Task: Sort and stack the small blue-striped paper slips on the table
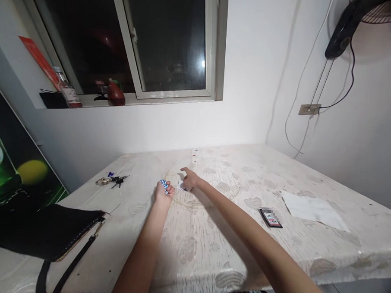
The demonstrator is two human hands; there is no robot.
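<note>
Blue-and-white patterned playing cards [164,185] sit in my left hand [163,196], its fingers curled round them, above the middle of the table. Close by on the right, my right hand [190,179] has one finger stretched out to the left, while its lower fingers are closed at a small white card [181,185] with dark marks. Part of that card is hidden by the fingers. The two hands are a short distance apart.
A patterned cloth covers the table [210,246]. Keys [118,180] and a black bag [58,231] with a strap lie left. On the right are a dark-framed card-like item [270,218] and a white paper sheet [312,210]. A wall [196,129] stands behind.
</note>
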